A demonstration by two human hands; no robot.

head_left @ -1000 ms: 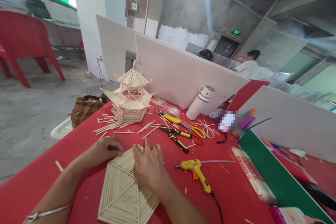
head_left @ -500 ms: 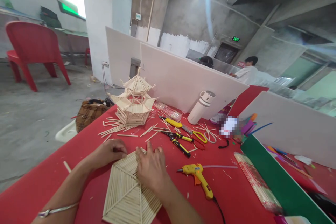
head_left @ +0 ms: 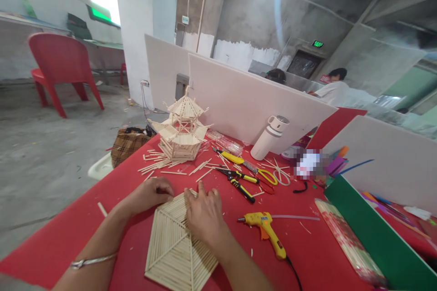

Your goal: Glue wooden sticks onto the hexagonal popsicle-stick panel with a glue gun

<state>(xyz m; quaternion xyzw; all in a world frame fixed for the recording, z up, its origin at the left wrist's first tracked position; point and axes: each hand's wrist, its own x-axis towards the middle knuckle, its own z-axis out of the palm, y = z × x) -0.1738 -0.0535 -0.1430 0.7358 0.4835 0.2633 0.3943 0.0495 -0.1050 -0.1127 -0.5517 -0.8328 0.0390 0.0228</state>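
In the head view, the stick panel (head_left: 172,252) lies at 6 o'clock on the red table (head_left: 314,259). The right hand (head_left: 205,218) rests on its 1 o'clock part, fingers apart. The left hand (head_left: 153,196) curls its fingers together at the 11 o'clock edge; whether they pinch anything, I cannot tell. From the panel, a glue gun (head_left: 268,232) lies at 3 o'clock, a stick pagoda (head_left: 184,138) stands at 12.

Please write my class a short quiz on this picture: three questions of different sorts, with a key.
1. True or false: the right hand is touching the stick panel.
2. Which of these is yellow? A) white bottle; B) glue gun; C) red chair.
3. Fill in: the bracelet is on the person's ____ arm.

Key: 1. True. 2. B. 3. Left.
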